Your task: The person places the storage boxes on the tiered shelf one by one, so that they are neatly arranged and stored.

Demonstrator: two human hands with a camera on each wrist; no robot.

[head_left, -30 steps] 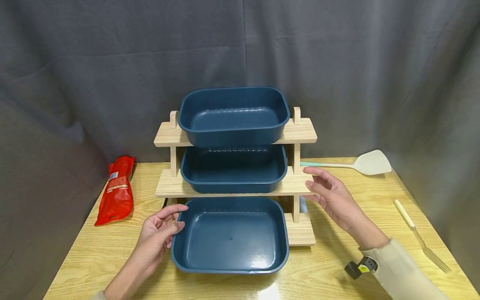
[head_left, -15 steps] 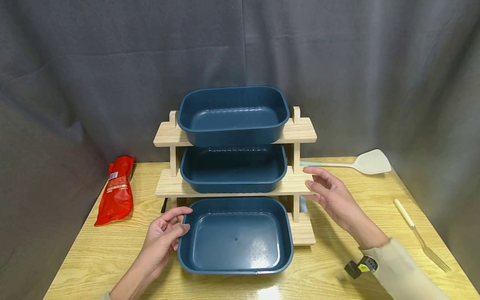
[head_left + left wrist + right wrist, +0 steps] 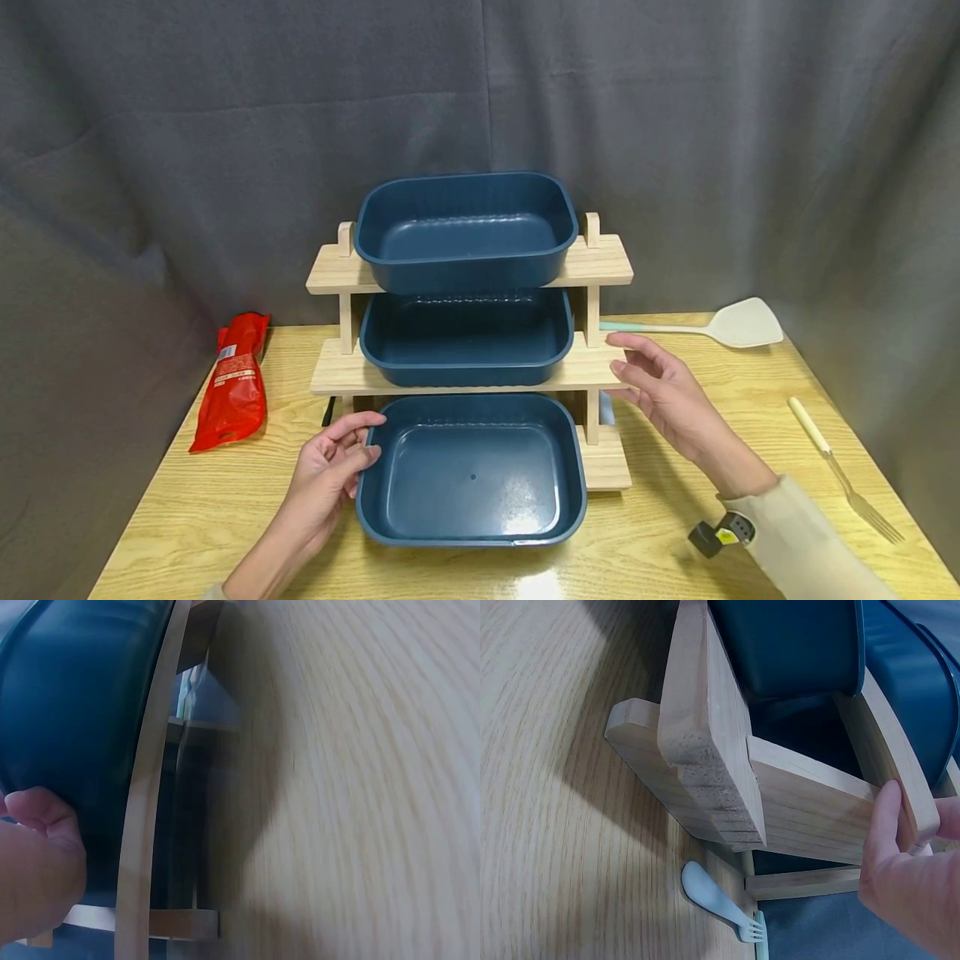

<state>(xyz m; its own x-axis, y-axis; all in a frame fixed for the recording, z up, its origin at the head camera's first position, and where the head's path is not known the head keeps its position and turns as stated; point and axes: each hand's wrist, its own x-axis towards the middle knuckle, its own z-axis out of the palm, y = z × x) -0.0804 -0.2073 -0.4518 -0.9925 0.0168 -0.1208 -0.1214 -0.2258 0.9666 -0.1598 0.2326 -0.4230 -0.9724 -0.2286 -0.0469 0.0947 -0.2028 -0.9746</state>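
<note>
Trays (image 3: pixel 471 467): three; left hand (image 3: pixel 330 467) fingers grasp lowest, right hand (image 3: pixel 663 392) fingers relaxed against rack (image 3: pixel 600 267).

My right hand (image 3: pixel 911 881) rested its fingers against the wooden rack (image 3: pixel 712 765) holding dark blue trays (image 3: pixel 795 645), a pale utensil (image 3: pixel 712 900) lying below

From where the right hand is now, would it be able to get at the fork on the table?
Probably yes. The right hand rests against the wooden rack and holds nothing, and the fork lies on bare table on that same side with nothing between them.
</note>
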